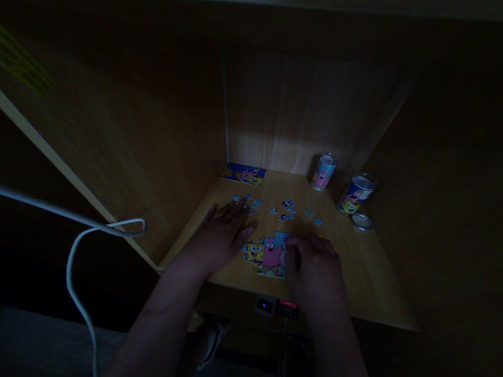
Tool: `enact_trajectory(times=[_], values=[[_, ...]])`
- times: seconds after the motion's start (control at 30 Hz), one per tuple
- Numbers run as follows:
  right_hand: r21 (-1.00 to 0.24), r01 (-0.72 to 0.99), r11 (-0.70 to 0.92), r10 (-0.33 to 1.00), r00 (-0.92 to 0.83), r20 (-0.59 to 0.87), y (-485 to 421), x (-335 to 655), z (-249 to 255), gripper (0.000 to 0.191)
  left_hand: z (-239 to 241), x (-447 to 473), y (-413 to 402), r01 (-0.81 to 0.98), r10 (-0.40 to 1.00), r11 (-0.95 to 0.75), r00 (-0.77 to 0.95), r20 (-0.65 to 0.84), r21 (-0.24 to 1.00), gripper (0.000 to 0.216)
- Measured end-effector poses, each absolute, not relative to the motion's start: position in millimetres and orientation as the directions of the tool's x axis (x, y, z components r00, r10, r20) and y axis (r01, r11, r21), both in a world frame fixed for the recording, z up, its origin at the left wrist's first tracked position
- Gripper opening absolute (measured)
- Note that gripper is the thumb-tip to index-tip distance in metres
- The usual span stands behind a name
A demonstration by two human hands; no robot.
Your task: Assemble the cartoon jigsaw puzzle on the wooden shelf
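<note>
Pale shoes (212, 342) show dimly under the edge of a wooden desk (374, 280), with a white cable (71, 257) looping down to their left, and a small panel (275, 306) on the desk's front edge glows blue and red. Above it, the left hand (218, 240) lies palm down, its fingers spread and released, holding nothing, just beside a part-built cartoon jigsaw puzzle (272, 255) showing a pink starfish. The right hand (314, 272) has its fingers curled over the puzzle's right edge, touching it; whether they grip a piece is too dim to tell. Farther on, loose puzzle pieces (286, 211) lie in small clusters. Near the back wall stand two printed canisters (323, 172), the nearer beside a round metal lid (362, 221), and a picture card (242, 174) lies in the far left corner.
</note>
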State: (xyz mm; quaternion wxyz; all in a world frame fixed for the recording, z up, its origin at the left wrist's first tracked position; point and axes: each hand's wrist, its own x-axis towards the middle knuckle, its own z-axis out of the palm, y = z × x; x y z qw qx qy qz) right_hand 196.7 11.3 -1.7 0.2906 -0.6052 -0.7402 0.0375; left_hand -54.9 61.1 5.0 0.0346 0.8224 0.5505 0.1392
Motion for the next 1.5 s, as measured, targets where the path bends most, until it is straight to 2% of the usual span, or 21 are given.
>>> enact_trajectory(times=[0.2,0.33,0.43,0.6,0.7,0.93,1.27,1.5], values=[[-0.404,0.874,0.27,0.911,-0.095,0.402,13.0,197.1,-4.8,0.017,-2.4,-58.6,61.0,0.948,0.934,-0.255,0.191,0.301,0.189,0.058],[-0.394,0.88,0.265,0.916,-0.101,0.389,12.5,196.8,-4.1,0.019,-3.6,-59.3,60.2,0.975,0.943,-0.128,0.063,0.325,0.181,0.069],[-0.395,0.881,0.261,0.916,-0.097,0.39,12.0,196.6,-3.5,0.019,-1.4,-56.5,60.6,0.971,0.956,-0.154,0.099,0.277,0.183,0.071],[-0.401,0.876,0.266,0.918,-0.103,0.383,11.9,196.7,-3.1,0.02,4.6,-51.1,61.5,0.934,0.951,-0.295,0.267,0.153,0.201,0.069],[-0.394,0.881,0.261,0.92,-0.103,0.379,12.3,196.8,-3.1,0.019,4.0,-50.8,63.1,0.925,0.948,-0.315,0.296,0.117,0.211,0.07],[-0.38,0.881,0.282,0.908,-0.117,0.402,13.0,197.1,-4.2,0.017,-4.2,-55.3,67.1,0.914,0.943,-0.325,0.295,0.151,0.243,0.067],[-0.39,0.887,0.247,0.926,-0.098,0.364,10.4,194.9,-1.0,0.019,3.0,-49.6,67.1,0.927,0.958,-0.284,0.268,0.098,0.244,0.072],[-0.37,0.894,0.25,0.919,-0.1,0.38,11.4,195.2,-3.4,0.02,1.2,-49.8,66.0,0.918,0.932,-0.313,0.249,0.263,0.242,0.062]])
